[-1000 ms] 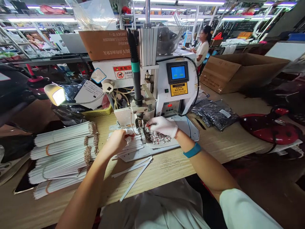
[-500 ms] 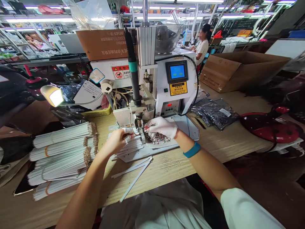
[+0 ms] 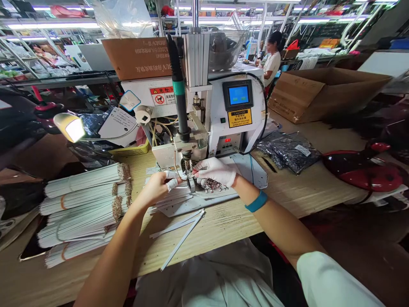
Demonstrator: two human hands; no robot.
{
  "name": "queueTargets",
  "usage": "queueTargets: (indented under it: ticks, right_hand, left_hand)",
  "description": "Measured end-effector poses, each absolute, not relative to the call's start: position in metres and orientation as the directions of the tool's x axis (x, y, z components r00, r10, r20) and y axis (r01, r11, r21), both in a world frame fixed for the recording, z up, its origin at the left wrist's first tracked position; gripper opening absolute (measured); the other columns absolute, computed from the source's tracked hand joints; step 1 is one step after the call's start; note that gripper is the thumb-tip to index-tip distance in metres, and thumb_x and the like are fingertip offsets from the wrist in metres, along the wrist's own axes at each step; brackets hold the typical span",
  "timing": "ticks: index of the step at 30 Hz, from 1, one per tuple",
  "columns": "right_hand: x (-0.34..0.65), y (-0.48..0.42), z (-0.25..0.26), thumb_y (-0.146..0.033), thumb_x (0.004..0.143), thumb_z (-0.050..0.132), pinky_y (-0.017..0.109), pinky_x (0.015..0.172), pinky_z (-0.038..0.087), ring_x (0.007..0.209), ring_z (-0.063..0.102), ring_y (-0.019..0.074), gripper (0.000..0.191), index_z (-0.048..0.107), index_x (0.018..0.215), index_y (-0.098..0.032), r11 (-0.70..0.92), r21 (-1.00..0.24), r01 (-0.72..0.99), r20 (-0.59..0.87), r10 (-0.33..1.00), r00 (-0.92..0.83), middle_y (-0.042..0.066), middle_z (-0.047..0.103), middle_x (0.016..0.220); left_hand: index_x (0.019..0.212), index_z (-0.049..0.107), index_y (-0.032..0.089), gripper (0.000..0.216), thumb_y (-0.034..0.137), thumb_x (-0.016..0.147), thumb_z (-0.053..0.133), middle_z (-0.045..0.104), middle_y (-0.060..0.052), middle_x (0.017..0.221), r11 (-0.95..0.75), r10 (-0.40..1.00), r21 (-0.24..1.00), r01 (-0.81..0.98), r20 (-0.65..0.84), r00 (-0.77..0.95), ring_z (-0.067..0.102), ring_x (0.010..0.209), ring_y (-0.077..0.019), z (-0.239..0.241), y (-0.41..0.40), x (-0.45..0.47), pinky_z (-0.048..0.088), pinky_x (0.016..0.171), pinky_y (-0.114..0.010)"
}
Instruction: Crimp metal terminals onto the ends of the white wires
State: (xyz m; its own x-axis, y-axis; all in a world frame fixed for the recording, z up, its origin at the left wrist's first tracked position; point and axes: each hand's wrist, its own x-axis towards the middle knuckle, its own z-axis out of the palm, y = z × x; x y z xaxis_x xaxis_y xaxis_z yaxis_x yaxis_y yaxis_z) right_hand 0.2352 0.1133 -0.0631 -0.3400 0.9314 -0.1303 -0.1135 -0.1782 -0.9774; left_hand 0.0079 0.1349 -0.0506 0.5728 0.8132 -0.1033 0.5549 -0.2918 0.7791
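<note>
My left hand (image 3: 162, 186), its fingertips wrapped in white, is closed in a pinch on a thin white strip at the left of the machine's tip (image 3: 187, 162). Right across from it, my right hand (image 3: 214, 172), in a white glove with bare fingertips, pinches at the tip; whatever is between those fingers is too small to make out. Below the right palm lies a heap of small metal pieces (image 3: 212, 186). Loose white strips (image 3: 174, 197) lie on the metal base plate (image 3: 204, 202) under my left hand.
Bundles of white strips (image 3: 83, 213) are stacked at left, near a lit lamp (image 3: 74, 129). More strips (image 3: 182, 241) lie at the table's front. The white machine (image 3: 236, 128) stands ahead; plastic bags (image 3: 287, 151) and a cardboard box (image 3: 294, 98) are at right. A person (image 3: 272, 64) sits beyond.
My right hand has shifted slightly left, nearer to the machine's tip and my left fingers. My left hand has barely moved.
</note>
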Motion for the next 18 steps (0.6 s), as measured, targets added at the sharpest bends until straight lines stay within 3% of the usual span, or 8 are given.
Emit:
queueTargets:
  ticks: [8, 10, 14, 18]
  right_hand:
    - [0.234, 0.115, -0.064, -0.022, 0.065, 0.068, 0.023, 0.042, 0.048, 0.048, 0.056, 0.0107, 0.024, 0.058, 0.083, -0.010, -0.212, -0.977, 0.002, -0.200, 0.917, -0.346, 0.000, 0.058, 0.061]
    - [0.240, 0.115, -0.059, -0.022, 0.066, 0.065, 0.023, 0.045, 0.047, 0.051, 0.056, 0.0111, 0.022, 0.059, 0.083, -0.010, -0.148, -0.987, 0.069, -0.162, 0.939, -0.303, 0.001, 0.058, 0.063]
    - [0.249, 0.107, -0.043, -0.024, 0.065, 0.066, 0.019, 0.048, 0.038, 0.056, 0.052, 0.0082, 0.018, 0.065, 0.078, -0.012, 0.130, -0.913, 0.386, 0.010, 0.954, -0.299, 0.001, 0.060, 0.068]
    - [0.234, 0.090, -0.030, -0.039, 0.072, 0.062, 0.019, 0.041, 0.029, 0.043, 0.043, 0.0062, 0.028, 0.066, 0.067, -0.012, 0.173, -0.848, 0.501, -0.113, 0.865, -0.489, -0.003, 0.051, 0.048]
  left_hand:
    - [0.060, 0.055, 0.013, 0.026, 0.036, 0.072, 0.052, 0.044, 0.004, 0.055, -0.199, 0.794, 0.852, 0.484, -0.150, 0.590, 0.035, 0.053, -0.0080, -0.054, 0.136, 0.007, 0.027, 0.051, -0.019]
    - [0.062, 0.055, 0.013, 0.027, 0.038, 0.071, 0.053, 0.044, 0.004, 0.056, -0.196, 0.790, 0.855, 0.480, -0.152, 0.594, 0.036, 0.053, -0.0082, -0.055, 0.137, 0.007, 0.027, 0.051, -0.019]
    - [0.067, 0.057, 0.013, 0.028, 0.040, 0.071, 0.057, 0.048, 0.003, 0.059, -0.192, 0.786, 0.864, 0.464, -0.148, 0.600, 0.039, 0.056, -0.0091, -0.053, 0.136, 0.007, 0.030, 0.053, -0.020]
    - [0.069, 0.058, 0.014, 0.026, 0.040, 0.071, 0.058, 0.054, 0.002, 0.064, -0.181, 0.750, 0.879, 0.442, -0.168, 0.640, 0.045, 0.060, -0.0106, -0.046, 0.126, 0.012, 0.034, 0.056, -0.020]
